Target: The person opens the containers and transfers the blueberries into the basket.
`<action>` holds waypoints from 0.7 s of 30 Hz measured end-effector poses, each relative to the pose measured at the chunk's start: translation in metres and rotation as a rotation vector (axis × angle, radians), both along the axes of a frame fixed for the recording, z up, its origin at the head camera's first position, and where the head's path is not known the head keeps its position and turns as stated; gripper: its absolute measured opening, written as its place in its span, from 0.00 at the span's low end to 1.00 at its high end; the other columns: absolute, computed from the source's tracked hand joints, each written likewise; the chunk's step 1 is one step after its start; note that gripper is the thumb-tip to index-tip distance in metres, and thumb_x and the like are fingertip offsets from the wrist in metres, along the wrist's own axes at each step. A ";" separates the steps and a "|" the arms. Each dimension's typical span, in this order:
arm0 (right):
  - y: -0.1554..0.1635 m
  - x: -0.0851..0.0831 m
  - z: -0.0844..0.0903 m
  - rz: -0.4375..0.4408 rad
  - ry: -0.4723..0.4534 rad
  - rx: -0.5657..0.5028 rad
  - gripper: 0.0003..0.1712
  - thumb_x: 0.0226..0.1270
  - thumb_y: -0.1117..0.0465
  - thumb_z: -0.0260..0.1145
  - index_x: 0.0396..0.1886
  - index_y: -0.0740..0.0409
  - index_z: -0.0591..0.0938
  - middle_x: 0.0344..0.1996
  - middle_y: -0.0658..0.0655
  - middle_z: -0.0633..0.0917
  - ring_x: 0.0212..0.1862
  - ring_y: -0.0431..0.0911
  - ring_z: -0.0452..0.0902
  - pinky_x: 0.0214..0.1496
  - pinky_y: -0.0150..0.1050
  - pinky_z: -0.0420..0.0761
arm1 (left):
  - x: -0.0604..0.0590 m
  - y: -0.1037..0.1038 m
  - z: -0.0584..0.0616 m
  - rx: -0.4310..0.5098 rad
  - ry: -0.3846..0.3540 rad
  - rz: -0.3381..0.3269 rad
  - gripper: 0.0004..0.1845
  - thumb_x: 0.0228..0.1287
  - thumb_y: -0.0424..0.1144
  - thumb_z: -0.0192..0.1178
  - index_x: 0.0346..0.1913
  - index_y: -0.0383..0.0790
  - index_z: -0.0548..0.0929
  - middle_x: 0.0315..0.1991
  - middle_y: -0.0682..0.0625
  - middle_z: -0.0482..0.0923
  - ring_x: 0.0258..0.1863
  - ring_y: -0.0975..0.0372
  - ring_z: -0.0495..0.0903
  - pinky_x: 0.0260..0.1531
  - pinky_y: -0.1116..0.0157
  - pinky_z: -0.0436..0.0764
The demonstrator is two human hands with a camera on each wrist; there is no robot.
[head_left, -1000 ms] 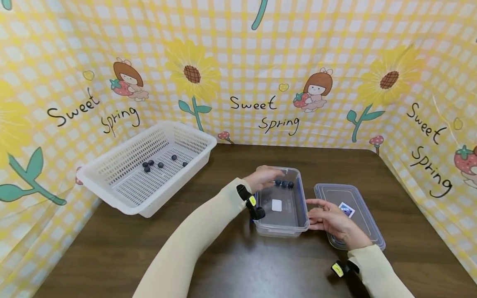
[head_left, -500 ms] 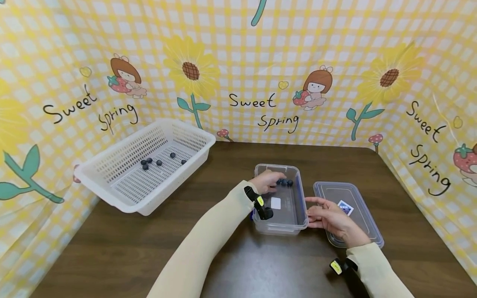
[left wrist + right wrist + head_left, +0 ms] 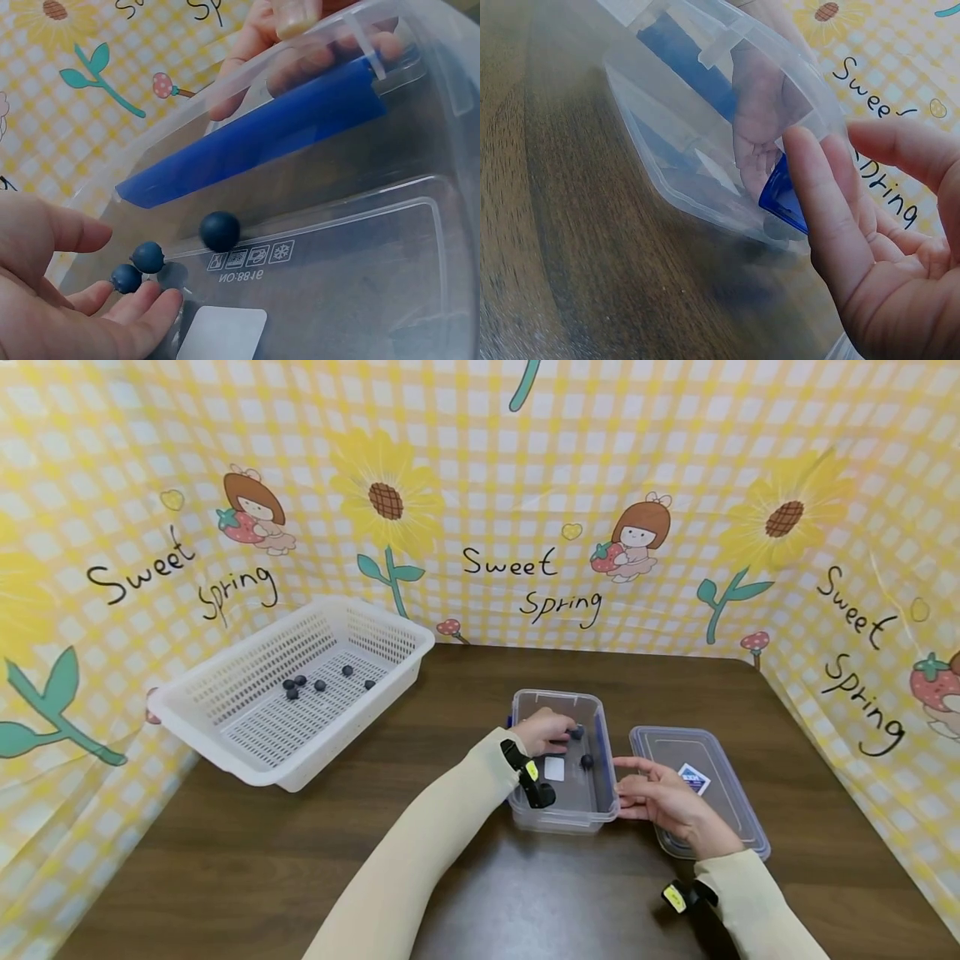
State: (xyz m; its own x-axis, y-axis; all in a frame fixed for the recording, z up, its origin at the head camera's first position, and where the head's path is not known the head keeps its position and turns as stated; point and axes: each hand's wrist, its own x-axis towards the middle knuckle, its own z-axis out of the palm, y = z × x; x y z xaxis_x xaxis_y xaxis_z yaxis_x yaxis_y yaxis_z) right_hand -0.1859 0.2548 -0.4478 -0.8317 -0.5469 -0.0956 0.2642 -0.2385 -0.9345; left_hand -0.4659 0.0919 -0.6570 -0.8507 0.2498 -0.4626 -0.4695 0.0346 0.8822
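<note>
Where head view blurs, left wrist shows three blueberries point(image 3: 220, 230).

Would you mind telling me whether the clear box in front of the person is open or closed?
Open. The clear box has no cover on it; its lid lies flat on the table beside it, and the left hand reaches inside among blueberries.

Bright, even light fills the head view, with only soft, faint shadows on the bench point(image 3: 300, 860). The backdrop point(image 3: 480, 485) bows at the edges from wide-angle distortion. The wrist views are dimmer; the right one shows the wood grain smeared with blur, and the clear box point(image 3: 360, 225) carries pale glare.
</note>
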 end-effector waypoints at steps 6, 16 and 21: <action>0.003 -0.003 -0.004 0.018 0.024 0.001 0.18 0.72 0.69 0.60 0.57 0.51 0.73 0.36 0.55 0.88 0.37 0.43 0.86 0.45 0.40 0.87 | 0.008 0.004 0.009 -0.012 -0.007 -0.037 0.11 0.51 0.34 0.72 0.38 0.39 0.83 0.40 0.48 0.80 0.40 0.56 0.81 0.34 0.54 0.87; -0.001 0.000 0.002 -0.015 -0.032 0.012 0.18 0.73 0.75 0.53 0.55 0.53 0.73 0.34 0.54 0.88 0.35 0.43 0.86 0.44 0.40 0.88 | 0.196 -0.032 0.246 -0.016 0.022 -0.031 0.04 0.66 0.25 0.53 0.41 0.28 0.75 0.48 0.38 0.75 0.55 0.48 0.76 0.59 0.53 0.79; -0.002 0.001 0.004 -0.011 -0.035 -0.012 0.18 0.73 0.76 0.52 0.55 0.54 0.73 0.34 0.55 0.88 0.36 0.44 0.86 0.44 0.40 0.88 | 0.199 -0.029 0.248 -0.080 0.049 -0.023 0.08 0.68 0.28 0.52 0.46 0.28 0.76 0.47 0.40 0.76 0.51 0.52 0.78 0.54 0.57 0.83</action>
